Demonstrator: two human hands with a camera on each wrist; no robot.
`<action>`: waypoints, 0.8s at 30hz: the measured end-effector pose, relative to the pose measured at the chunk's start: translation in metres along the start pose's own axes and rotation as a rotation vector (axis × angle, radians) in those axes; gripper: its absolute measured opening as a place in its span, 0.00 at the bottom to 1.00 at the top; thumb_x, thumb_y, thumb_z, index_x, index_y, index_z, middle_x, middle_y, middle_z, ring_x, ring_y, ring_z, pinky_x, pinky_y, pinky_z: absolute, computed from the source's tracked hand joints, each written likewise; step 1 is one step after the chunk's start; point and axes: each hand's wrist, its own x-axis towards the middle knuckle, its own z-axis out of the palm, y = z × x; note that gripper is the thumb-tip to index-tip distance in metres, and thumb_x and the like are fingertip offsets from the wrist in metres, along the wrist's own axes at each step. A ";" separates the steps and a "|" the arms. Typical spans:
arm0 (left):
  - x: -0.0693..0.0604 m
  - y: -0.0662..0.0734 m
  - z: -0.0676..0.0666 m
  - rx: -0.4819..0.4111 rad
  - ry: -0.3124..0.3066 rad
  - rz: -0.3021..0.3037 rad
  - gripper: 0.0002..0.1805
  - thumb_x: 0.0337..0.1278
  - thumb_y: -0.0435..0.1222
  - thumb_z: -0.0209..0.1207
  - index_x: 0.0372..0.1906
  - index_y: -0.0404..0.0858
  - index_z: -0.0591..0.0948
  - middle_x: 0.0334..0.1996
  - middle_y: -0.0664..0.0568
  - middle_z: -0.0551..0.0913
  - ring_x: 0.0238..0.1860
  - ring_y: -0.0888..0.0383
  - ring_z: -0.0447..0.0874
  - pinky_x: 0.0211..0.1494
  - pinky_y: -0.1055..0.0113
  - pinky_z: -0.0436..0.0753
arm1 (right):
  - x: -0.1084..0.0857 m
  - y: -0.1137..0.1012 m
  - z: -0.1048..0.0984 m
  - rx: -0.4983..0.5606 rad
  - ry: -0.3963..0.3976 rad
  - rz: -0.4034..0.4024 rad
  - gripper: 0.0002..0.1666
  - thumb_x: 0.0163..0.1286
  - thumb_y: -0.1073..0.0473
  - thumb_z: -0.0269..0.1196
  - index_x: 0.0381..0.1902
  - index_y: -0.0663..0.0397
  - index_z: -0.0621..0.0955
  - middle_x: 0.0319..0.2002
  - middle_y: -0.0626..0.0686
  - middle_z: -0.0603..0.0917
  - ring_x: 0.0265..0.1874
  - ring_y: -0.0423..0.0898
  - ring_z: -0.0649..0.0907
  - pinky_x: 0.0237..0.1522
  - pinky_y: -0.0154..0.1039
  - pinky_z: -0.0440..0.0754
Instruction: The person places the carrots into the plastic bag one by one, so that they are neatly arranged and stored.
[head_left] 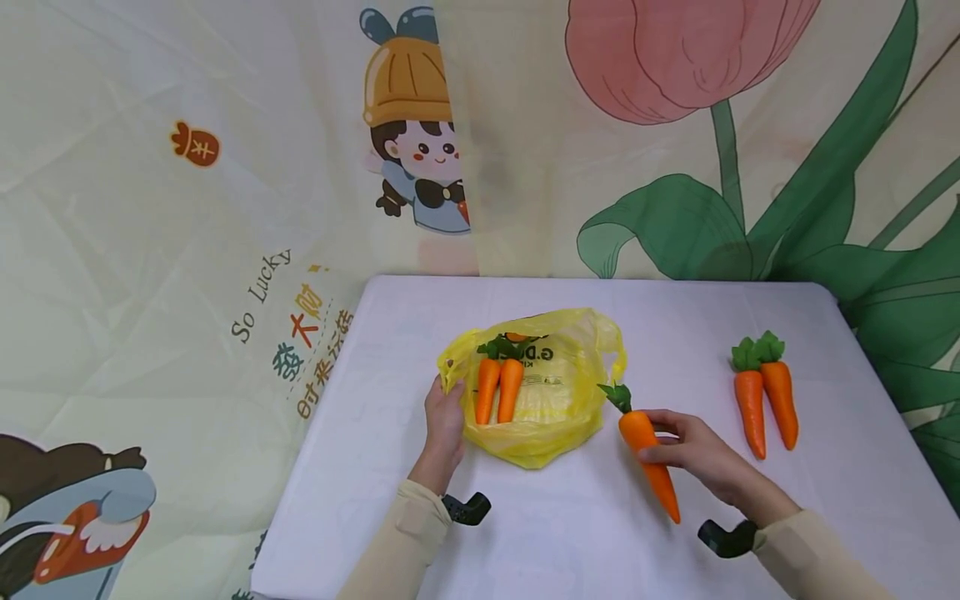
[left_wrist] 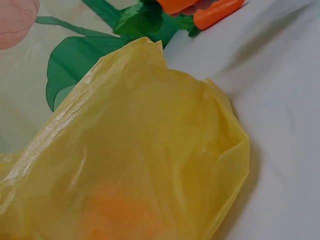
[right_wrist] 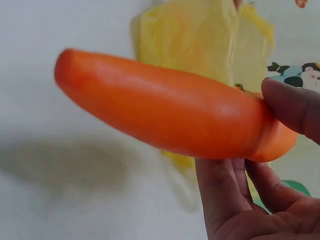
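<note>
My left hand (head_left: 446, 425) grips the left edge of a yellow plastic bag (head_left: 558, 408) whose mouth stands open. Two orange carrots with green tops (head_left: 487, 390) lie side by side inside it. Between thumb and fingers, my right hand (head_left: 697, 454) pinches another carrot (head_left: 654, 467), tilted with its leafy top toward the bag and its tip toward me. In the right wrist view this carrot (right_wrist: 170, 107) hangs above the table, apart from the bag (right_wrist: 190, 45). The left wrist view is mostly filled by the bag (left_wrist: 150, 115), with a blurred orange shape showing through; the left fingers are hidden there.
Two more carrots (head_left: 750, 412) lie side by side on the right of the white table (head_left: 600, 533). Behind the table's far edge hangs a printed cloth (head_left: 517, 167) with a tulip and cartoon figures. Each wrist carries a black camera mount (head_left: 467, 509).
</note>
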 end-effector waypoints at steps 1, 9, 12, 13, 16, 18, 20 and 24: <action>0.000 0.000 0.000 0.003 0.000 -0.001 0.28 0.79 0.36 0.42 0.79 0.40 0.57 0.76 0.52 0.60 0.76 0.55 0.55 0.79 0.55 0.55 | -0.001 -0.003 0.002 0.023 -0.013 -0.003 0.44 0.62 0.56 0.74 0.71 0.63 0.69 0.65 0.63 0.74 0.59 0.59 0.79 0.56 0.51 0.83; -0.001 -0.001 0.000 0.022 0.011 -0.001 0.29 0.79 0.37 0.44 0.79 0.39 0.57 0.77 0.51 0.60 0.77 0.53 0.55 0.79 0.53 0.55 | 0.000 -0.033 0.020 0.118 -0.140 -0.064 0.44 0.63 0.56 0.73 0.72 0.65 0.67 0.60 0.60 0.79 0.53 0.54 0.81 0.56 0.49 0.83; 0.000 -0.002 0.001 0.021 0.011 -0.002 0.29 0.79 0.37 0.45 0.79 0.39 0.58 0.76 0.51 0.61 0.76 0.53 0.56 0.79 0.53 0.55 | 0.002 -0.043 0.028 0.134 -0.186 -0.090 0.44 0.65 0.56 0.72 0.72 0.66 0.66 0.59 0.60 0.79 0.53 0.54 0.82 0.58 0.50 0.82; 0.001 -0.003 0.001 0.022 0.010 0.001 0.29 0.79 0.37 0.45 0.79 0.39 0.58 0.76 0.51 0.61 0.76 0.53 0.56 0.79 0.53 0.55 | 0.003 -0.046 0.030 0.139 -0.201 -0.098 0.43 0.65 0.56 0.71 0.72 0.66 0.66 0.59 0.60 0.79 0.53 0.54 0.82 0.58 0.50 0.82; 0.001 -0.004 0.001 0.014 0.015 0.003 0.29 0.78 0.37 0.46 0.79 0.39 0.58 0.76 0.50 0.61 0.76 0.52 0.56 0.78 0.54 0.56 | 0.008 -0.055 0.039 0.155 -0.231 -0.114 0.42 0.66 0.55 0.71 0.71 0.66 0.67 0.59 0.60 0.79 0.53 0.54 0.82 0.58 0.50 0.82; 0.001 -0.004 0.001 0.015 0.016 0.006 0.29 0.78 0.37 0.46 0.79 0.38 0.58 0.76 0.50 0.61 0.76 0.52 0.57 0.78 0.54 0.56 | 0.012 -0.062 0.044 0.167 -0.246 -0.122 0.41 0.67 0.54 0.70 0.71 0.66 0.68 0.58 0.60 0.80 0.52 0.55 0.83 0.58 0.49 0.82; 0.001 -0.003 0.001 0.015 0.017 0.006 0.29 0.78 0.37 0.46 0.79 0.38 0.58 0.76 0.50 0.62 0.76 0.52 0.57 0.78 0.53 0.56 | 0.016 -0.067 0.049 0.184 -0.257 -0.128 0.40 0.67 0.54 0.70 0.70 0.66 0.69 0.58 0.61 0.80 0.52 0.55 0.83 0.57 0.49 0.82; 0.000 -0.003 0.000 0.010 0.014 0.004 0.30 0.78 0.38 0.46 0.79 0.38 0.58 0.76 0.50 0.62 0.76 0.52 0.57 0.78 0.52 0.56 | 0.025 -0.080 0.056 0.217 -0.274 -0.140 0.38 0.68 0.55 0.69 0.69 0.67 0.69 0.58 0.61 0.79 0.53 0.55 0.83 0.58 0.51 0.82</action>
